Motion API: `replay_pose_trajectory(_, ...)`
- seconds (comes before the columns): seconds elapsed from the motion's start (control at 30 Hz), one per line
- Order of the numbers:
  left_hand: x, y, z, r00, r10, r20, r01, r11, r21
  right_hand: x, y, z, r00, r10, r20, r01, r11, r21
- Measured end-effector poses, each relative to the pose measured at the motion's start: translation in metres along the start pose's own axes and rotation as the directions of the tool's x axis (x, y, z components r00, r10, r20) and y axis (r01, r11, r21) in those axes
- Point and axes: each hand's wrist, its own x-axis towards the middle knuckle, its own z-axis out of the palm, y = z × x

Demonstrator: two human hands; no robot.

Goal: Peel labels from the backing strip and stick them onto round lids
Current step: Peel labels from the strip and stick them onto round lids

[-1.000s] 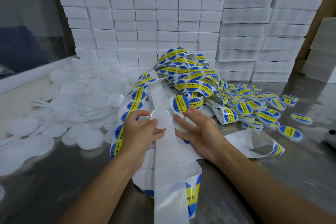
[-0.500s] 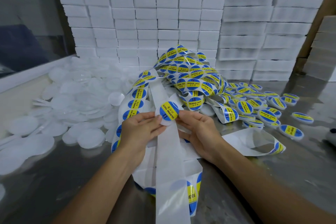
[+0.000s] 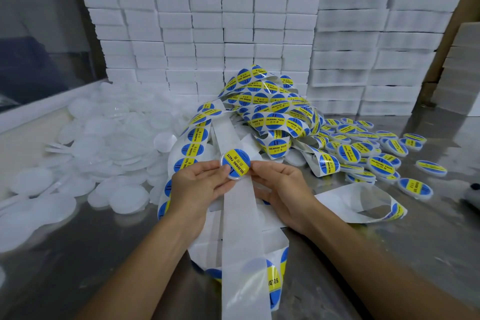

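Pinching a round lid (image 3: 235, 163) in both grips, left hand (image 3: 200, 184) and right hand (image 3: 281, 184) smoothing its soldering-paste label; next, dropping it among labelled lids (image 3: 376, 153) at 2 o'clock.

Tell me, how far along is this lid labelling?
Done: a spread of labelled lids lies on the right of the steel table, and emptied backing strip trails toward the camera. In hand: the left hand and right hand pinch one lid already wearing its blue-and-yellow label. Left: a big pile of blank lids on the left and a heap of unpeeled label strip.
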Motion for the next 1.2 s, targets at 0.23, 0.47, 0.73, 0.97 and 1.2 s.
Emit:
replay_pose_trajectory(0.23,-0.001,0.0,0.001,1.0,0.02,-0.012,-0.02,1.0,0.022,-0.001,-0.002,0.002,1.0,0.008,-0.007,-0.008,1.0,0.007)
replay_pose_trajectory(0.47,-0.004,-0.003,0.004,0.976,0.217,-0.036,-0.202,0.948,0.248,-0.002,-0.001,0.004,1.0,-0.018,-0.019,0.016,0.997,-0.077)
replay_pose_trajectory(0.73,-0.011,-0.006,0.008,0.906,0.392,0.161,-0.422,0.796,0.435,-0.001,0.004,0.004,0.995,-0.057,-0.076,0.044,0.986,-0.161)
replay_pose_trajectory(0.97,-0.01,-0.006,0.007,0.919,0.325,0.224,-0.388,0.846,0.366,-0.004,0.006,0.006,0.992,-0.125,-0.016,0.118,0.968,-0.223)
replay_pose_trajectory(1.2,-0.007,-0.013,0.005,0.881,0.213,0.423,-0.403,0.805,0.435,-0.002,0.007,0.006,0.979,-0.187,-0.082,0.158,0.948,-0.276)
